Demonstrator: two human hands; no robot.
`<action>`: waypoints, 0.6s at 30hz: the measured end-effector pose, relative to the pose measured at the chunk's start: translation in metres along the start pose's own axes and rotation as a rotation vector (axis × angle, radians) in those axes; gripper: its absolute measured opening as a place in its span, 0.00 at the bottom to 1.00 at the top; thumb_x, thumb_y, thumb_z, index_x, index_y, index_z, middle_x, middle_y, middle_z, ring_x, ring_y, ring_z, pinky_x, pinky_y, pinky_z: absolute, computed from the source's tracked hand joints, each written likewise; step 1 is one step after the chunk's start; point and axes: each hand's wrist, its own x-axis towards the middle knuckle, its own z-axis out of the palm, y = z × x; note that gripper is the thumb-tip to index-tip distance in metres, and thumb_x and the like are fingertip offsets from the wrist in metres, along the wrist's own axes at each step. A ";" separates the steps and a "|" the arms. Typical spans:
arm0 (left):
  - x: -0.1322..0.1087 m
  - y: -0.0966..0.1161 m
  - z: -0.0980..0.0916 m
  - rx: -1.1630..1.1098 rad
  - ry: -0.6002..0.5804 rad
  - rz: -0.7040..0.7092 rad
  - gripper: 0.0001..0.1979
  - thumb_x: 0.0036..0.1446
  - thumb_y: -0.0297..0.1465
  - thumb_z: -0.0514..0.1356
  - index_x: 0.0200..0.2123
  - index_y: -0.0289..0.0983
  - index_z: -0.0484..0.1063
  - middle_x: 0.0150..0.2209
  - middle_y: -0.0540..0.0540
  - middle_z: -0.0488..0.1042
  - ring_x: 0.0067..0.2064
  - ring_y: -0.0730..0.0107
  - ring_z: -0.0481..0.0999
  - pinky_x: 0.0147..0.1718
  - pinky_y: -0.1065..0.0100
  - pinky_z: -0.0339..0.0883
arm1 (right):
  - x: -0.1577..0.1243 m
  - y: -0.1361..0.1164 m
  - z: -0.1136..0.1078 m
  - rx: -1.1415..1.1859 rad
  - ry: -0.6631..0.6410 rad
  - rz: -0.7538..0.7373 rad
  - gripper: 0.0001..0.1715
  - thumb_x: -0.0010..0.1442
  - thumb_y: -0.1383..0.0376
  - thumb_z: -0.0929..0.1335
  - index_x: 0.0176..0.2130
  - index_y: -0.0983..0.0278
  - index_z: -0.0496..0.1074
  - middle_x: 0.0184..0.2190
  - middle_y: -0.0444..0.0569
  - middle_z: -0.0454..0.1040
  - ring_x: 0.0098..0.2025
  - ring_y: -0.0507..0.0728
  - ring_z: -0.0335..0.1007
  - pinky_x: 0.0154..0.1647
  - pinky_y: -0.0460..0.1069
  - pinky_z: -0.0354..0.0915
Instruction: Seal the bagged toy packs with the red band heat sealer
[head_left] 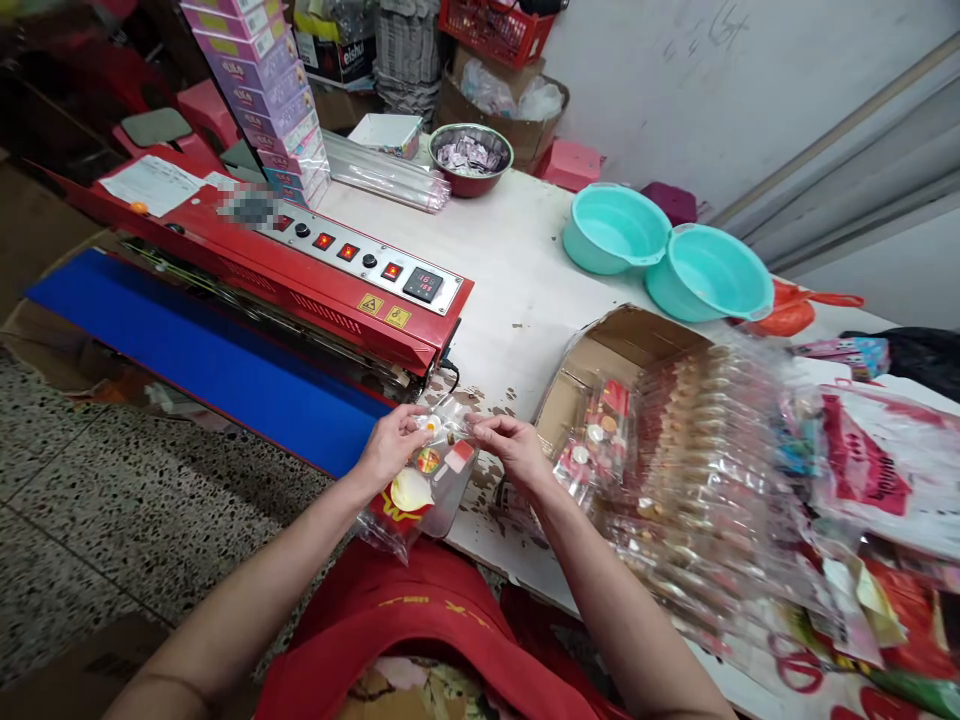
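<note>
Red apron (420, 625), bag (424, 475) between hands (386, 445), seemingly pinched

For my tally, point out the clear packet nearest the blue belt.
The clear packet held between the left hand and right hand, beside the blue belt; the other packets lie in and around the cardboard box, farther right.

Clear bag (420, 480) of toy food, held by its upper end.
It slants at the table's (517, 270) near edge, lower end wrinkled; inside show an egg (433, 426), a round pizza (428, 460), a red-and-pink popsicle (456, 458), a pale yellow piece (412, 489) and a red piece (397, 513) with yellow marks.
</note>
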 end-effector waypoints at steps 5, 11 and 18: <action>0.000 0.001 -0.004 -0.179 -0.003 -0.092 0.30 0.44 0.39 0.69 0.50 0.34 0.69 0.31 0.48 0.76 0.32 0.70 0.75 0.31 0.70 0.68 | 0.001 -0.001 0.005 0.009 0.033 0.024 0.18 0.37 0.54 0.80 0.26 0.63 0.79 0.35 0.51 0.80 0.35 0.59 0.76 0.39 0.53 0.71; 0.005 0.013 -0.010 -0.295 -0.198 -0.241 0.26 0.36 0.37 0.74 0.37 0.30 0.73 0.29 0.44 0.77 0.27 0.70 0.75 0.28 0.71 0.68 | 0.002 0.001 0.007 -0.030 0.000 -0.013 0.18 0.36 0.55 0.80 0.26 0.63 0.79 0.35 0.51 0.81 0.36 0.59 0.76 0.39 0.53 0.70; 0.011 0.026 -0.010 -0.362 -0.152 -0.290 0.23 0.39 0.38 0.72 0.38 0.33 0.75 0.33 0.43 0.79 0.31 0.68 0.77 0.29 0.70 0.70 | 0.003 -0.003 0.013 -0.084 -0.046 -0.043 0.17 0.37 0.54 0.79 0.25 0.62 0.79 0.34 0.51 0.81 0.43 0.63 0.76 0.49 0.57 0.68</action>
